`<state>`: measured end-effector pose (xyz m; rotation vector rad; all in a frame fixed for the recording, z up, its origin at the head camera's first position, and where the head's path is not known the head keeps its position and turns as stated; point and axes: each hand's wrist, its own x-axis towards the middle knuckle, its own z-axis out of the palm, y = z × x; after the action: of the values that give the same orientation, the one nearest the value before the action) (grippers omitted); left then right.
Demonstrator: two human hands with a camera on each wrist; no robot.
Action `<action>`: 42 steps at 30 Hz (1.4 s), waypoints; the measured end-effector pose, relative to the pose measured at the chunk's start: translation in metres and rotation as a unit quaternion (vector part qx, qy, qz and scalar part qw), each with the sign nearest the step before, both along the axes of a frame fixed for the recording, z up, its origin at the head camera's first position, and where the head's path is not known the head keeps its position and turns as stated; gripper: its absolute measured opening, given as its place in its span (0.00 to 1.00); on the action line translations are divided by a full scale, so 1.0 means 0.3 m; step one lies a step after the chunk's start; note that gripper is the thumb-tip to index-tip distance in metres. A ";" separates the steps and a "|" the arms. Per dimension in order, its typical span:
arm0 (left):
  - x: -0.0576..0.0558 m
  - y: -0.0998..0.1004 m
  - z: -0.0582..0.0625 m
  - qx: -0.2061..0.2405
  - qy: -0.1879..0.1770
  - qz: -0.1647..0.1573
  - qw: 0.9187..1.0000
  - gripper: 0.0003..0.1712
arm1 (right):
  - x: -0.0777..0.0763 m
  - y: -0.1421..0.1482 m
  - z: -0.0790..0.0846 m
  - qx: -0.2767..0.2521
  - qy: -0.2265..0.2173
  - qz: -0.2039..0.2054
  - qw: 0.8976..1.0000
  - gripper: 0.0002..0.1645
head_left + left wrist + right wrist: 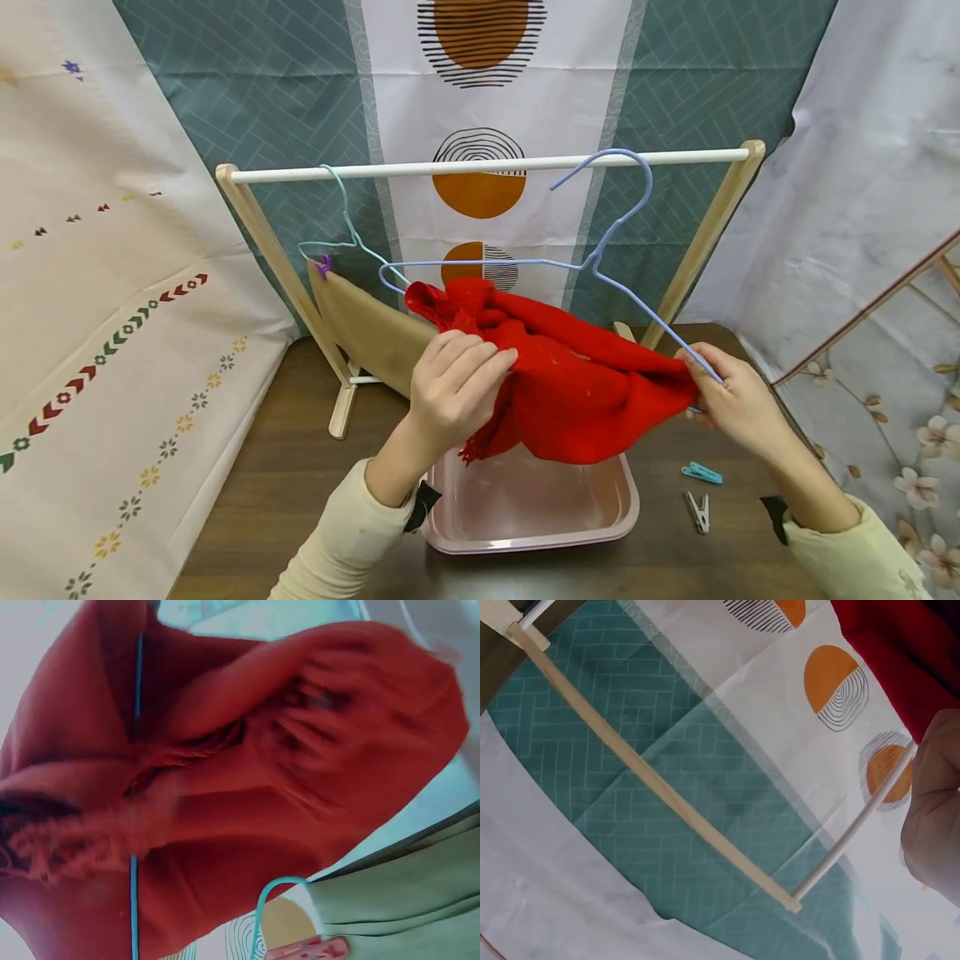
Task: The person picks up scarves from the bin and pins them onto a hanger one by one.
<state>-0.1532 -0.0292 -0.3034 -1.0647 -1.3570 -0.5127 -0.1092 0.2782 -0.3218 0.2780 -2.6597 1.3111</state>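
Red cloth (592,392) on a blue hanger (597,255), before the rack (420,168): I judge it soft, light, best held by edges. The left hand (453,385) grips one side; the right hand (741,402) pinches cloth and hanger.

A home-like laundry corner, walled by a geometric curtain (577,92) at twelve o'clock, a patterned cloth (105,267) at nine and a flowered sheet (892,383) at three; drying rack (450,167), blue hanger (596,259), clothes pegs (702,473) at four and pink basin (532,546) at six show it.
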 end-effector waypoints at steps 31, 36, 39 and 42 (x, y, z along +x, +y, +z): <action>-0.057 -0.030 -0.080 0.034 -0.265 0.173 0.948 0.15 | 0.031 0.009 -0.029 0.003 0.094 -0.083 0.992 0.13; -0.062 -0.033 -0.064 0.136 -0.360 -0.007 0.923 0.03 | 0.023 0.000 -0.035 0.021 0.092 -0.090 0.991 0.15; -0.050 -0.045 -0.052 0.175 -0.390 -0.096 0.899 0.04 | 0.016 0.001 -0.037 0.019 0.083 -0.094 0.992 0.17; -0.039 -0.062 -0.045 0.159 -0.367 -0.104 0.911 0.04 | 0.010 0.004 -0.039 0.006 0.076 -0.093 0.993 0.17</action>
<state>-0.1648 -0.0478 -0.3169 -0.7658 -1.7261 -1.3448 -0.1062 0.2794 -0.3334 0.1224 -2.4993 1.1677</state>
